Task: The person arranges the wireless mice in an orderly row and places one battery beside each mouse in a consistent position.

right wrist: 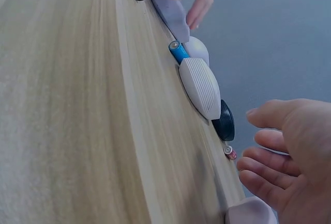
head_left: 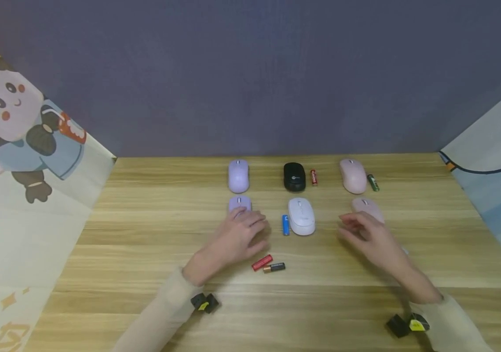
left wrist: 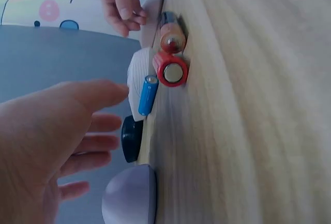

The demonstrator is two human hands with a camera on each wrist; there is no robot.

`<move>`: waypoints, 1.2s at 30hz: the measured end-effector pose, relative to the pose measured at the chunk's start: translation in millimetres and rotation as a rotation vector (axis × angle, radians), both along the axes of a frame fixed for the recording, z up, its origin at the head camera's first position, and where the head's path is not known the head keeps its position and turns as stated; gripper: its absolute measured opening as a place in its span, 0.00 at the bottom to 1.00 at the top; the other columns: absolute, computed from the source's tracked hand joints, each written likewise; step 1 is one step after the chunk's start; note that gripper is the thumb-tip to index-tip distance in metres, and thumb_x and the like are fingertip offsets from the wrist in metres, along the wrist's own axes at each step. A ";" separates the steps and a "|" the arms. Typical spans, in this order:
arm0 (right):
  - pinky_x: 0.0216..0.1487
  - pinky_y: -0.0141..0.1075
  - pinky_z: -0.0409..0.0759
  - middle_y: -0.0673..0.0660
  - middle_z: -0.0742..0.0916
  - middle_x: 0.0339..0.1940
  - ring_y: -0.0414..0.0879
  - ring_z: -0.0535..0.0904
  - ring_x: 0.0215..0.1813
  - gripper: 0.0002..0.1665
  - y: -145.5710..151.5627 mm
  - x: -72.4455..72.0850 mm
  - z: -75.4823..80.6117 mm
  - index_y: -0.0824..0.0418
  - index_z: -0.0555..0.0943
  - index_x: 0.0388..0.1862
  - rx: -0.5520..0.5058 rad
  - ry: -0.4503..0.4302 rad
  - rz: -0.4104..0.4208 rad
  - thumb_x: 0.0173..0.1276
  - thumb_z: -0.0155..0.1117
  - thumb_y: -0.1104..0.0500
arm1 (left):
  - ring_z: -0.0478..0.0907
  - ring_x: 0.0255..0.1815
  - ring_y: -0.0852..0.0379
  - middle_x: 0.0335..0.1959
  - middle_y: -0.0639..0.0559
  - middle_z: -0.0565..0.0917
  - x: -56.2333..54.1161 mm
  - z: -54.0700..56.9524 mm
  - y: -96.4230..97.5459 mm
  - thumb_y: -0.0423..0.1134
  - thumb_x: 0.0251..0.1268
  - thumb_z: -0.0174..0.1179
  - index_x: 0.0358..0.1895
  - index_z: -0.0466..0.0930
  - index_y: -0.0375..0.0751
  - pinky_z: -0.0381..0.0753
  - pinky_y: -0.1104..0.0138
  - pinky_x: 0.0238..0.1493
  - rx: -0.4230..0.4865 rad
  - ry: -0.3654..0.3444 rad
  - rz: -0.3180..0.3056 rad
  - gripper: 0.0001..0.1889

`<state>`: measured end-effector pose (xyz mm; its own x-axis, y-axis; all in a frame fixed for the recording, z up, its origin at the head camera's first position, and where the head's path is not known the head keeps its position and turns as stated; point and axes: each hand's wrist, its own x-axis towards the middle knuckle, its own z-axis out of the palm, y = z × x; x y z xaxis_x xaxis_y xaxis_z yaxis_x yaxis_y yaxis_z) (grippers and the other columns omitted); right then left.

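My left hand (head_left: 237, 234) hovers over the nearer purple mouse (head_left: 239, 201), covering its lower part; the fingers are loosely spread and hold nothing. Held above the table beside the nearer pink mouse (head_left: 368, 208), my right hand (head_left: 371, 239) has its thumb and fingers apart with nothing between them. Between the hands lie a white mouse (head_left: 301, 216) and a blue battery (head_left: 285, 225) along its left side. Closer to me, a red battery (head_left: 262, 262) and a black-and-copper battery (head_left: 274, 267) lie end to side. In the left wrist view, the white mouse (left wrist: 137, 81) stands beyond the thumb.
Along the back sit another purple mouse (head_left: 238, 176), a black mouse (head_left: 294, 177) with a small red battery (head_left: 314, 177), and another pink mouse (head_left: 353, 176) with a green battery (head_left: 373, 182). A dark panel (head_left: 276, 78) rises behind the wooden table (head_left: 153, 220).
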<state>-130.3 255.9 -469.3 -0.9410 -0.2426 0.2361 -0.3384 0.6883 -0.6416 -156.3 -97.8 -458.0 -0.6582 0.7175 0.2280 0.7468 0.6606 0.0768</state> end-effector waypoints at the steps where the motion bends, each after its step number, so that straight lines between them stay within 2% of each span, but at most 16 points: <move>1: 0.54 0.10 0.70 0.61 0.88 0.47 0.52 0.85 0.47 0.18 0.2 0.2 -0.7 0.68 0.82 0.55 -0.001 0.003 0.000 0.68 0.72 0.65 | 0.79 0.65 0.52 0.61 0.51 0.85 2.1 0.0 -0.4 0.55 0.70 0.65 0.57 0.85 0.49 0.69 0.52 0.76 0.003 -0.006 -0.027 0.20; 7: 0.52 0.11 0.74 0.60 0.89 0.46 0.47 0.84 0.45 0.18 0.8 1.1 -3.2 0.68 0.82 0.54 -0.007 0.023 0.006 0.66 0.73 0.67 | 0.78 0.65 0.56 0.60 0.55 0.85 14.3 0.6 -2.2 0.56 0.71 0.64 0.59 0.84 0.49 0.72 0.59 0.74 -0.026 -0.017 -0.195 0.21; 10: 0.52 0.12 0.74 0.59 0.89 0.46 0.45 0.84 0.45 0.18 0.5 1.1 -3.2 0.68 0.82 0.54 -0.003 0.032 0.008 0.66 0.73 0.67 | 0.76 0.69 0.58 0.64 0.57 0.83 18.8 1.2 -2.7 0.57 0.72 0.62 0.63 0.82 0.51 0.69 0.60 0.76 -0.078 -0.070 -0.233 0.23; 16: 0.51 0.13 0.76 0.59 0.89 0.45 0.44 0.84 0.44 0.18 -0.7 1.2 -2.8 0.68 0.82 0.53 0.003 0.046 0.012 0.65 0.74 0.67 | 0.69 0.75 0.59 0.71 0.60 0.78 24.3 3.9 -4.5 0.54 0.64 0.67 0.71 0.76 0.54 0.61 0.58 0.80 -0.180 -0.172 -0.229 0.31; 22: 0.50 0.14 0.76 0.59 0.89 0.45 0.44 0.84 0.44 0.19 -0.5 0.7 -2.6 0.68 0.82 0.53 0.008 0.051 0.014 0.64 0.74 0.68 | 0.67 0.77 0.58 0.73 0.61 0.75 27.0 5.0 -6.4 0.45 0.54 0.70 0.74 0.72 0.55 0.58 0.55 0.82 -0.227 -0.210 -0.238 0.38; 29: 0.50 0.14 0.77 0.60 0.89 0.46 0.48 0.85 0.44 0.18 -0.8 0.3 -1.5 0.68 0.82 0.53 0.010 0.036 0.011 0.65 0.74 0.67 | 0.67 0.77 0.56 0.72 0.58 0.76 25.8 3.5 -7.9 0.45 0.59 0.69 0.72 0.75 0.55 0.56 0.52 0.83 -0.235 -0.205 -0.224 0.34; 36: 0.51 0.16 0.78 0.61 0.89 0.46 0.50 0.85 0.45 0.18 -1.4 1.3 -0.4 0.68 0.82 0.54 -0.006 0.019 0.012 0.65 0.73 0.67 | 0.69 0.75 0.57 0.71 0.58 0.77 21.8 2.5 -11.4 0.47 0.67 0.67 0.70 0.77 0.54 0.56 0.53 0.83 -0.229 -0.162 -0.228 0.28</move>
